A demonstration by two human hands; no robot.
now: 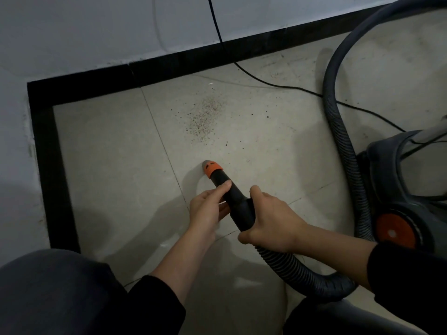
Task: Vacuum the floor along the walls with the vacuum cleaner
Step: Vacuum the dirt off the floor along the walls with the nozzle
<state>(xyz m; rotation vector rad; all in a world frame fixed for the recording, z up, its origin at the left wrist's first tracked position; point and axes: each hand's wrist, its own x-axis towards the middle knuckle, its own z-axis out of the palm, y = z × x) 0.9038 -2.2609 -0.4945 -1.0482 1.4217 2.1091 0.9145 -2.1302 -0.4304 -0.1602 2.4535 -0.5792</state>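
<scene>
Black vac nozzle w/ orange tip angles down at the floor; can't tell if the tip touches the tile. L hand holds the nozzle's mid part, thumb on top, fingers curled under. R hand has its fingers clamped on the nozzle's rear end, where the ribbed hose joins. Dirt patch lies beyond the nozzle tip, approx. halfway to the black skirting. Vac body sits right of the nozzle; power cord runs beyond the dirt.

Black skirting board, thin black cable, scattered grit
</scene>
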